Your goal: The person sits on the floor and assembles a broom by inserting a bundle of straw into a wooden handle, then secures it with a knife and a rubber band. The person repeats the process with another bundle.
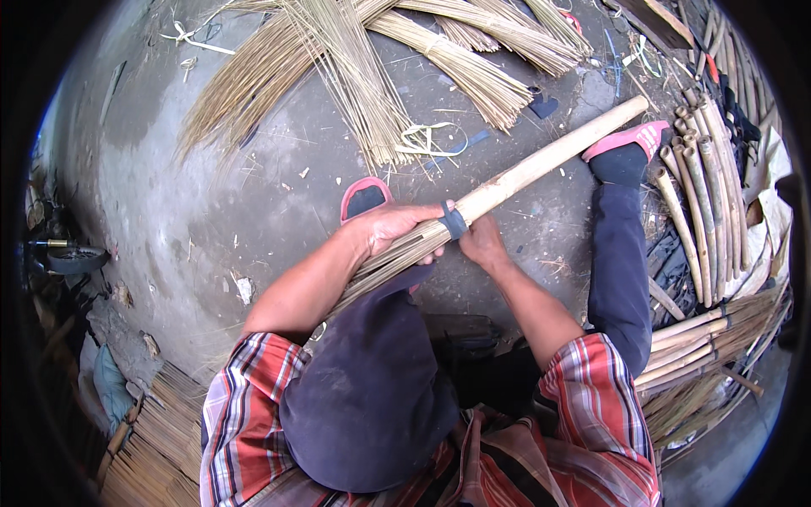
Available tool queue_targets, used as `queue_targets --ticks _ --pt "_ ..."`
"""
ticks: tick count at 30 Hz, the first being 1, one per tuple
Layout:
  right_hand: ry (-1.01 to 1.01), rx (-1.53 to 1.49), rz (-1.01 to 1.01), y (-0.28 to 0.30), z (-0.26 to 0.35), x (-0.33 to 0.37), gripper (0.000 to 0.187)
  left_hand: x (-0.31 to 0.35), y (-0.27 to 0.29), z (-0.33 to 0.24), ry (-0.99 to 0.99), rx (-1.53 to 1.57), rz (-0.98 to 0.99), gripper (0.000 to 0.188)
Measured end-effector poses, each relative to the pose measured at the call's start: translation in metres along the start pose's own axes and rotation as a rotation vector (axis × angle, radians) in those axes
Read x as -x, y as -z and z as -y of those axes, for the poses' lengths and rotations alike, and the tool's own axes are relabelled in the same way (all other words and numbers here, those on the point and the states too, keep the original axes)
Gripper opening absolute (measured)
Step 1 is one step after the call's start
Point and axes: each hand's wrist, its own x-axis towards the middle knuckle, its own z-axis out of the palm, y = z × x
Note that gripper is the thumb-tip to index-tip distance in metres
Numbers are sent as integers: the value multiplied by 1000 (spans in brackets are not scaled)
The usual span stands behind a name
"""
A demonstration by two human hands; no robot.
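A thick, pale bamboo pole [553, 160] slants across my lap, its lower left end meeting a bundle of thin sticks [397, 255]. A dark strip [454, 220] is wound round the joint between them. My left hand [390, 230] is closed round the stick bundle, thumb along the top, its fingertips reaching the strip. My right hand [483, 243] is closed against the pole's underside, just beside the strip; the pole hides what its fingers pinch. The lower end of the bundle passes behind my bent left knee [363, 389].
Several stick bundles [465, 72] lie on the concrete floor ahead, with a pale loose tie [435, 139] on one. Cut bamboo poles [710, 194] stack at the right, above more stick bundles [701, 346]. My right foot, in a pink sandal [629, 139], is near the pole's far end.
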Motion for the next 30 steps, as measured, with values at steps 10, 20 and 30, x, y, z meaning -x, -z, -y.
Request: queue_targets --ticks 10,20,30 --pt "36 311 575 114 80 -3 30 -14 -5 18 -506 -943 -531 58" --pt "536 583 170 106 117 -29 32 -9 -21 17 -410 -1092 -639 64" --pt "225 428 319 101 108 -6 15 -34 11 36 -549 -858 -558 67"
